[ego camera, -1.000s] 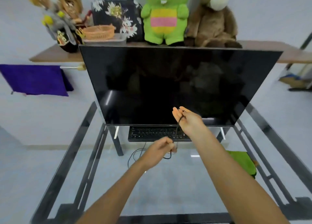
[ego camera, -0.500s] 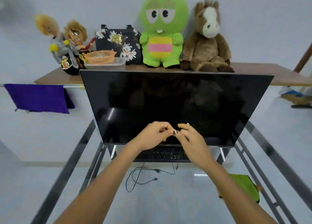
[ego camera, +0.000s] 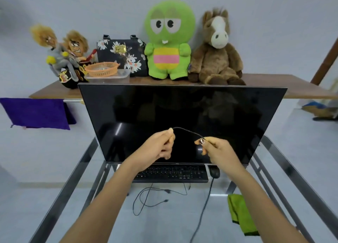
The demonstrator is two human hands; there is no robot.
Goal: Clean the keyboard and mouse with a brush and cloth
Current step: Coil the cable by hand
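A black keyboard lies on the glass desk just under the monitor's lower edge. A black mouse sits at its right end, its cable running toward me. Both of my hands are raised in front of the screen. My left hand and my right hand each pinch one end of a short stretch of thin black cable, which arcs between them. A green cloth lies at the desk's right side. No brush is visible.
A large dark monitor stands on the glass desk with metal rails. Loose black cables curl in front of the keyboard. Behind is a wooden shelf with plush toys, a floral bag, an orange basket. A purple cloth hangs at left.
My hands have risen from near the keyboard, met in front of the screen, then drawn apart with a length of cable stretched between them. The camera has tilted upward.
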